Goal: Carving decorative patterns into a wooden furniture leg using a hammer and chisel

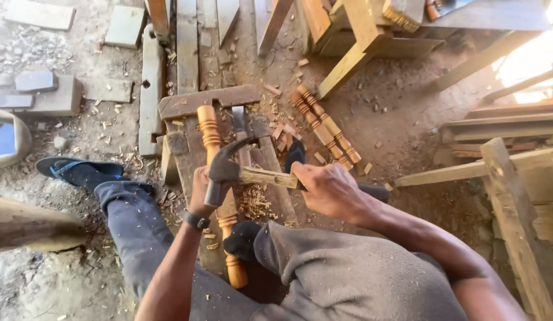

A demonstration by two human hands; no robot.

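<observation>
Head view, looking straight down at a low wooden bench [187, 104] with a turned spindle [212, 134] lying lengthwise on it. The right hand [330, 189] is wrapped tight round the wooden handle of a claw hammer [224, 169], so the hammer head sits just off to that hand's left, hanging right over the spindle. The left hand [200, 189] is under and behind the hammer head, fingers curled around something on the spindle. A flat metal blade [240, 122] shows just past the hammer head and may be a chisel that the hand holds, but the head hides the grip, so I can't say for sure.

How I'd do this step well: keep the left hand low and clear of the hammer face, hit square with short taps, and let the knee (it seems to be pinning the spindle's near end) stop the piece from rolling. Small bites beat big ones on turned work.

Further out beyond the right hand, two more turned spindles [324, 125] lie together on the dirt floor, touching each other. Wood chips [252, 202] pile up directly below the hammer handle. Left of the left hand there's a blue sandal [80, 169] on the foot.

Packages, labels, signs: none that I can spot anywhere, just offcuts and planks.
</observation>
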